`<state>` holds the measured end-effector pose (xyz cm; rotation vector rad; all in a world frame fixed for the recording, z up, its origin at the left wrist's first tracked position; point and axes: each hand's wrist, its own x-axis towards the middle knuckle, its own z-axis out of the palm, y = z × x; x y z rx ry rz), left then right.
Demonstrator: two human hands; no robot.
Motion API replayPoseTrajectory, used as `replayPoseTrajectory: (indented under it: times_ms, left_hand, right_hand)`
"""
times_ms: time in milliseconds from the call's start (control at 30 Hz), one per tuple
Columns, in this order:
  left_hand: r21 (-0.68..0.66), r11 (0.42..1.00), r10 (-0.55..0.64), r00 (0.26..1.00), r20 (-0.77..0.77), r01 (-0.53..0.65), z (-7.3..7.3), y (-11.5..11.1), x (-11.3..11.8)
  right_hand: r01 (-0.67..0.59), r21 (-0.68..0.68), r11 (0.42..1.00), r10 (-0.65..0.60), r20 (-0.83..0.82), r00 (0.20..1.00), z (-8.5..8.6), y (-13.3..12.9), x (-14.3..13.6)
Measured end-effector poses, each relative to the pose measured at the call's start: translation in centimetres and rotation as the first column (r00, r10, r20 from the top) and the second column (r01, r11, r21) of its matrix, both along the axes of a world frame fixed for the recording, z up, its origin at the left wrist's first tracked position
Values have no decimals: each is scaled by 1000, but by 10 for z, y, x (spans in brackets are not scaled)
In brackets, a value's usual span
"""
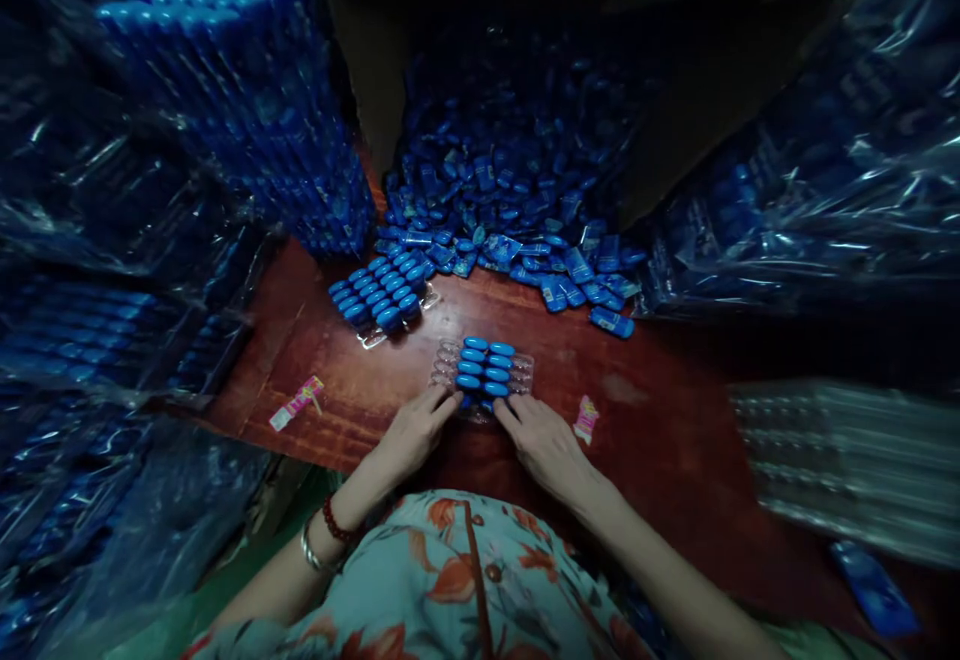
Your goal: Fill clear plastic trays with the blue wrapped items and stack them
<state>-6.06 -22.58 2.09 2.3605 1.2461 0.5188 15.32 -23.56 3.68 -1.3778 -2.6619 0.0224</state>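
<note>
A clear plastic tray [523, 377] lies on the table in front of me, with molded pockets. Glossy blue oval cases [471, 368] fill its two middle columns, while the outer pockets at both sides hold nothing. At the near left corner, my left hand [420, 428] has its fingertips closed on a blue case in the nearest row. My right hand [544, 440] mirrors it from the other side, thumb and fingers closed on another blue case beside it. Both of these nearest cases are partly hidden by my fingers.
A cardboard box [375, 70] on its side spills loose blue cases [517, 245] onto the table [637, 440]. Filled trays [379, 290] lie at the left, near a tall stack [277, 120]. Empty clear trays [832, 465] sit right. Pink wrappers [296, 403] lie about.
</note>
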Motion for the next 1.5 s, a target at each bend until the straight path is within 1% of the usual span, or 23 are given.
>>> replayPoseTrajectory:
  times_ms: [67,167,233,300,367,433,500,567,600,633,700,767,800,867,967,1033,1100,1200,1300,1367,1433,1467,1500]
  left_hand:
    - [32,993,-110,989,-101,114,5,7,0]
    - [26,961,-260,937,-233,274,13,19,0]
    - [12,946,-307,904,-296,325,16,25,0]
    - [58,938,-305,891,-336,342,16,27,-2]
    - [178,922,-271,900,-342,345,15,26,-7]
    - [328,891,-226,933,-279,314,15,29,-13]
    - [430,874,-176,973,-149,224,18,41,-15]
    - [406,907,-116,993,-9,110,21,69,-8]
    - [344,937,-83,996,36,66,22,87,0]
    - [270,962,-54,997,61,35,22,108,10]
    - [207,978,-42,998,51,31,20,151,36]
    - [224,974,19,1000,2,-19,16,189,63]
    - [232,972,47,999,-22,-40,14,205,75]
    - [223,973,74,996,-47,-62,9,229,92]
    - [166,985,43,999,-27,-38,-2,245,98]
    - [138,990,22,1000,5,-23,-10,244,90]
    - [109,994,20,998,67,-27,-17,234,77]
    - [52,994,81,973,215,-94,-26,207,51]
    - [-10,978,200,926,319,-208,-29,174,26]
    - [-94,948,315,864,393,-303,-23,151,16]
    - [-185,929,370,802,469,-321,-10,130,13]
    - [-206,934,356,788,501,-291,0,120,16]
    - [-200,948,318,788,527,-248,10,111,22]
  right_hand:
    - [-51,-10,999,52,103,993,9,7,-10]
    - [-134,-28,991,136,205,969,18,18,-27]
    - [-150,-17,988,151,219,964,20,22,-34]
    - [-138,17,990,132,187,973,19,21,-34]
    - [-100,84,991,90,111,990,16,17,-26]
    - [-39,163,986,40,0,999,13,16,-9]
    - [85,209,974,-60,-121,991,10,26,13]
    - [272,187,944,-232,-208,950,6,51,34]
    - [388,157,908,-349,-227,909,2,68,43]
    - [473,111,874,-447,-198,872,-2,87,49]
    - [553,43,832,-549,-79,832,-11,124,52]
    - [590,14,807,-590,25,807,-19,152,46]
    - [602,14,798,-602,53,797,-22,160,42]
    - [625,24,780,-625,63,778,-29,165,35]
    - [622,35,782,-623,64,780,-37,145,33]
    - [599,50,799,-601,79,795,-43,118,39]
    - [576,64,815,-580,54,813,-51,88,46]
    - [574,49,817,-570,-81,818,-63,48,55]
    - [592,-23,806,-587,-170,792,-66,28,57]
    - [623,-87,777,-626,-210,751,-58,29,54]
    - [647,-118,754,-647,-310,697,-38,38,47]
    - [625,-128,770,-619,-386,684,-25,45,42]
    - [573,-137,808,-562,-469,681,-11,51,35]
